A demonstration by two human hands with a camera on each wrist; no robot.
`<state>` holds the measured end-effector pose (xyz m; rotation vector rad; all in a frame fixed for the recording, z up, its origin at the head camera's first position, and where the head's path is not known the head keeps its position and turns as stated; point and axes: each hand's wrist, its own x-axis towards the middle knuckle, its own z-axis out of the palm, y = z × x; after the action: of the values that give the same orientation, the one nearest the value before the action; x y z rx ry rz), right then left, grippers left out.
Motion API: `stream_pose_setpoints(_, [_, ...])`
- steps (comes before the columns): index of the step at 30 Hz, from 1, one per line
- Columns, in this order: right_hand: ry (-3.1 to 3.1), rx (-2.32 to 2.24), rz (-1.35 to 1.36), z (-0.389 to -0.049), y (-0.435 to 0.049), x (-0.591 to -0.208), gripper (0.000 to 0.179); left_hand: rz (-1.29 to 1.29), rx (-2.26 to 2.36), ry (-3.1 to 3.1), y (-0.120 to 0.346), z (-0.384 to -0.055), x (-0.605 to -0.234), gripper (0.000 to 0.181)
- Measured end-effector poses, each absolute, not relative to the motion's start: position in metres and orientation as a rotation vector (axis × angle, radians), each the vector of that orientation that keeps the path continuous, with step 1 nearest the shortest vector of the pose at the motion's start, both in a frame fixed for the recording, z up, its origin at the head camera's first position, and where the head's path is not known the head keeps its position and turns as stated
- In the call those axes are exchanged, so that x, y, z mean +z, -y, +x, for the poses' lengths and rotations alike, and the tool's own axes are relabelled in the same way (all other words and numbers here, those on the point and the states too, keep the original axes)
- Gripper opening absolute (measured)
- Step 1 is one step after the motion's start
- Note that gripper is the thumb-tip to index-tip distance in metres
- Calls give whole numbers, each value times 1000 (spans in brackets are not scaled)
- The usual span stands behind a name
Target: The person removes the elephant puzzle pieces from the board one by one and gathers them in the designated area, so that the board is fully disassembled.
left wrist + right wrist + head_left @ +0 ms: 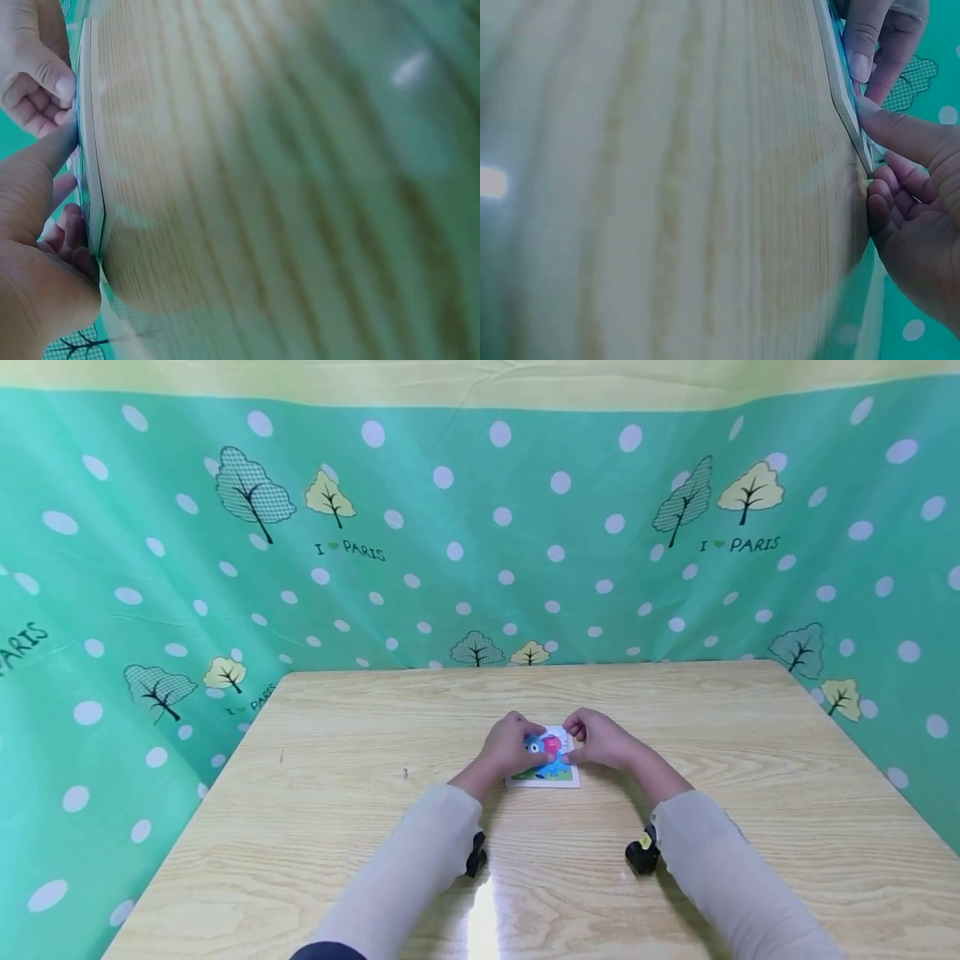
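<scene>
Head view: left hand (516, 747) and right hand (600, 739), partly curled, rest thumbs on the cartoon picture board (555, 773) just below centre; any grip is unclear. Uneven thumb pressure could skid it along the counter (360, 827).

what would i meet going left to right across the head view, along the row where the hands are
Green dotted cloth → small dark mark on the wooden table → left hand → picture board, its sides partly under the hands → right hand → the cloth again.
</scene>
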<state>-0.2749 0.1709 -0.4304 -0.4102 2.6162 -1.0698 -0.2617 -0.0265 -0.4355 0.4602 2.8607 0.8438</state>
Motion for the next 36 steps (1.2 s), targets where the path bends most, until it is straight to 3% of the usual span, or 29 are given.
stream_pose_setpoints(13, [-2456,-1304,-385,-281,-173,-427,38,458,885,-2851,27,-260,-437,50])
stream_pose_setpoints(36, [-2445,-1425,-333,-280,-190,-426,36,391,867,-2821,25,-262,-438,48])
